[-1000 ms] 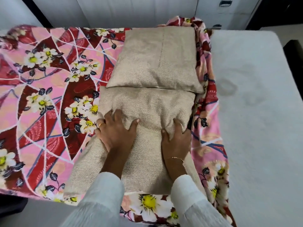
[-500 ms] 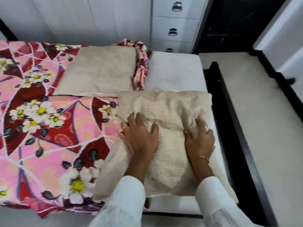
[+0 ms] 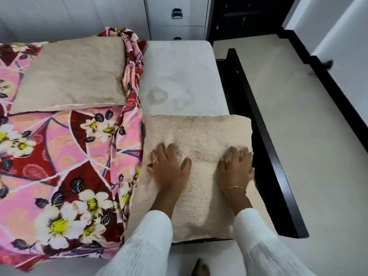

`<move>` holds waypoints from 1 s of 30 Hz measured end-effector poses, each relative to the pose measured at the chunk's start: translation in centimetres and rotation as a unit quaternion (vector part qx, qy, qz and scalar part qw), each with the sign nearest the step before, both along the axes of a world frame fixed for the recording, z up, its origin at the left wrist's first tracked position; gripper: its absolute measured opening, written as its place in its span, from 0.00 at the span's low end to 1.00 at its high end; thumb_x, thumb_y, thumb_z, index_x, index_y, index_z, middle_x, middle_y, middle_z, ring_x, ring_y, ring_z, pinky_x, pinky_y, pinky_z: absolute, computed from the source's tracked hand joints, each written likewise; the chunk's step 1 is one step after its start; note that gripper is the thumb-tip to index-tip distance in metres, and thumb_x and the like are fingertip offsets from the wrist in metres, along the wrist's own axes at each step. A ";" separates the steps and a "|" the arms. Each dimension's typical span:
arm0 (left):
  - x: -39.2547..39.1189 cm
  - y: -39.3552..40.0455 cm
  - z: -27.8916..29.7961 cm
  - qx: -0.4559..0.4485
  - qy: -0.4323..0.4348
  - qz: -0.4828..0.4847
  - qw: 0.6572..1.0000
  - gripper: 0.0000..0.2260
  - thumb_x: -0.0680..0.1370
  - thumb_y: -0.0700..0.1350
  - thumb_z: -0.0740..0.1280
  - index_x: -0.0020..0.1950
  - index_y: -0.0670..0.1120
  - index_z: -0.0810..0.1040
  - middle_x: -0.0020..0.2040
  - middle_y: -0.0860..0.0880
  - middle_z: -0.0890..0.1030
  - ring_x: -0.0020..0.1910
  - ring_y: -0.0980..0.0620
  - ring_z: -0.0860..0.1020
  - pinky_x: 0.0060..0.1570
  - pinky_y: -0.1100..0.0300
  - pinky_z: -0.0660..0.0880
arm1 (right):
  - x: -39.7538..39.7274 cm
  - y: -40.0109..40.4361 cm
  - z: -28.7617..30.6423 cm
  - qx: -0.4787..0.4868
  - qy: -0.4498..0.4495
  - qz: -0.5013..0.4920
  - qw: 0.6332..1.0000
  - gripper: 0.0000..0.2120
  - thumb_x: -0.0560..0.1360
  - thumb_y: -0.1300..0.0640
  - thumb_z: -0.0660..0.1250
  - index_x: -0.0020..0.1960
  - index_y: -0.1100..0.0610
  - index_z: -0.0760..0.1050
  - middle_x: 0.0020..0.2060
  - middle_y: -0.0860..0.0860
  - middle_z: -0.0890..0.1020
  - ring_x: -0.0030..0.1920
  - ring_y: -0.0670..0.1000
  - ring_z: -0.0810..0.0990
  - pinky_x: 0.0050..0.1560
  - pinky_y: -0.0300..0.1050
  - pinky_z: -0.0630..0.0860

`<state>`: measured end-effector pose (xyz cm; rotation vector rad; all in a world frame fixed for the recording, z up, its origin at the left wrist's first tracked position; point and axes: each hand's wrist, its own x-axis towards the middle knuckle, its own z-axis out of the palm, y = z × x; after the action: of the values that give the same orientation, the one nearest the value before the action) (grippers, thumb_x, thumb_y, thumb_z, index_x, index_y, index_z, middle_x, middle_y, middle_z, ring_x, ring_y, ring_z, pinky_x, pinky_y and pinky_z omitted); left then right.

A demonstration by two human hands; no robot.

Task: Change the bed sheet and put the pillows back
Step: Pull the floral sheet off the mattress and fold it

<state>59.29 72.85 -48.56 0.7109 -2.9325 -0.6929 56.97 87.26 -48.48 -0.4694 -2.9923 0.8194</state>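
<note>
Both hands lie flat on a beige pillow (image 3: 199,172) at the near right corner of the bed. The left hand (image 3: 169,170) presses the pillow's left half with fingers spread and straight, a ring on one finger; it grasps nothing. The right hand (image 3: 236,168) presses the right half near the pillow's right edge, fingers extended though somewhat blurred, a thin bracelet at the wrist; it too grasps nothing. This pillow rests on the bare white mattress (image 3: 179,76), its right edge reaching over the dark bed frame (image 3: 264,140). A second beige pillow (image 3: 69,74) lies flat at the far left, on top of the floral sheet (image 3: 59,166). The sheet, pink and red with white flowers, covers the left part of the bed only; its right edge is bunched in a ridge running from the far end toward the near side, touching the left edge of the near pillow. A stain marks the exposed mattress. White drawers (image 3: 177,16) stand beyond the bed. Pale floor (image 3: 298,116) lies to the right.
</note>
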 end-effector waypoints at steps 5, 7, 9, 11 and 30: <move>-2.9 -3.3 0.5 0.004 0.011 -0.026 1.000 0.24 0.75 0.54 0.63 0.69 0.48 0.67 0.75 0.45 0.57 0.75 0.44 0.51 0.68 0.45 0.57 | -2.9 -5.0 1.4 -0.023 0.015 0.045 0.999 0.19 0.77 0.55 0.61 0.68 0.53 0.68 0.72 0.55 0.60 0.75 0.54 0.52 0.70 0.62 0.49; -4.3 -5.5 0.4 0.006 0.018 -0.022 1.000 0.21 0.75 0.52 0.63 0.66 0.46 0.70 0.74 0.45 0.60 0.74 0.43 0.53 0.67 0.46 0.58 | -4.5 -7.8 1.2 -0.022 0.017 0.084 0.996 0.21 0.77 0.53 0.61 0.69 0.53 0.66 0.73 0.54 0.59 0.75 0.53 0.52 0.70 0.61 0.48; -5.9 -8.2 0.2 0.013 0.021 -0.021 0.999 0.21 0.75 0.50 0.64 0.66 0.44 0.71 0.73 0.44 0.63 0.73 0.42 0.54 0.67 0.46 0.59 | -6.4 -11.2 1.0 -0.015 0.035 0.116 0.993 0.21 0.76 0.55 0.62 0.69 0.55 0.67 0.73 0.56 0.61 0.75 0.54 0.54 0.70 0.61 0.49; -7.4 -11.3 0.2 0.011 0.043 -0.012 0.999 0.22 0.74 0.48 0.65 0.66 0.42 0.71 0.71 0.41 0.65 0.72 0.40 0.57 0.67 0.46 0.60 | -8.3 -14.6 1.2 -0.031 0.049 0.145 0.988 0.20 0.76 0.57 0.63 0.67 0.57 0.69 0.71 0.58 0.63 0.73 0.56 0.59 0.68 0.58 0.55; -17.9 -41.5 -3.1 0.685 0.247 0.449 0.518 0.20 0.73 0.57 0.67 0.59 0.46 0.75 0.56 0.45 0.76 0.58 0.48 0.74 0.62 0.53 0.72 | -20.1 -46.4 -1.5 -0.698 -0.260 -0.298 0.597 0.20 0.71 0.48 0.70 0.56 0.59 0.72 0.41 0.50 0.75 0.40 0.47 0.73 0.47 0.42 0.72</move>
<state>41.43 31.34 -51.69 1.4182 -0.6417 -2.2808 36.89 40.83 -49.98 -1.7006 -1.3183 3.0032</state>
